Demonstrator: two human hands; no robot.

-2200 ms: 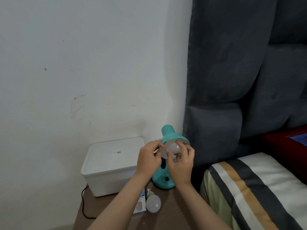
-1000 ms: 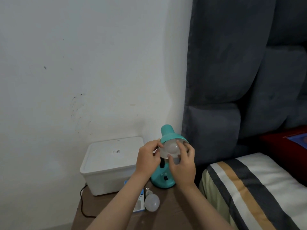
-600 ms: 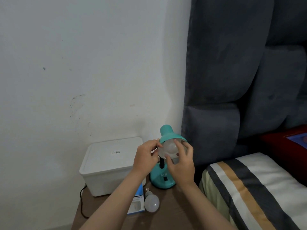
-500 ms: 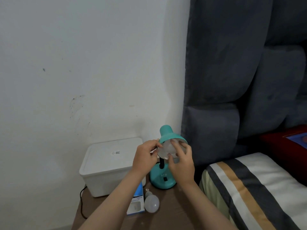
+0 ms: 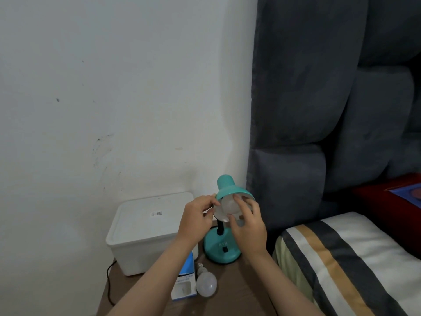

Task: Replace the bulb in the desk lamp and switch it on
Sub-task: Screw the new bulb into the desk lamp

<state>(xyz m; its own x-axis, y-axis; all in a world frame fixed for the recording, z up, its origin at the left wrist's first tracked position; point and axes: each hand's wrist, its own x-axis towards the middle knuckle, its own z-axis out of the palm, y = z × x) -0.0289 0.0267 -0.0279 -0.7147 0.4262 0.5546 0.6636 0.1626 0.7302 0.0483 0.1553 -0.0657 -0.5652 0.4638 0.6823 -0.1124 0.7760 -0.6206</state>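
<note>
Right hand [image 5: 247, 226] fingertips pinch the frosted white bulb [image 5: 229, 205], axis into the teal shade [image 5: 232, 192]; left hand [image 5: 196, 216] grips the rim.

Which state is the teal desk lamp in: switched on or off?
Off. The bulb inside the lamp's shade looks dull, with no glow on the nearby fingers.

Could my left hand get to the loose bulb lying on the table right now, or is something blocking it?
Probably yes. The loose bulb lies uncovered on the table, beside the bulb box and just right of your left forearm. But the left hand is busy steadying the lamp shade, so it must let go first.
</note>
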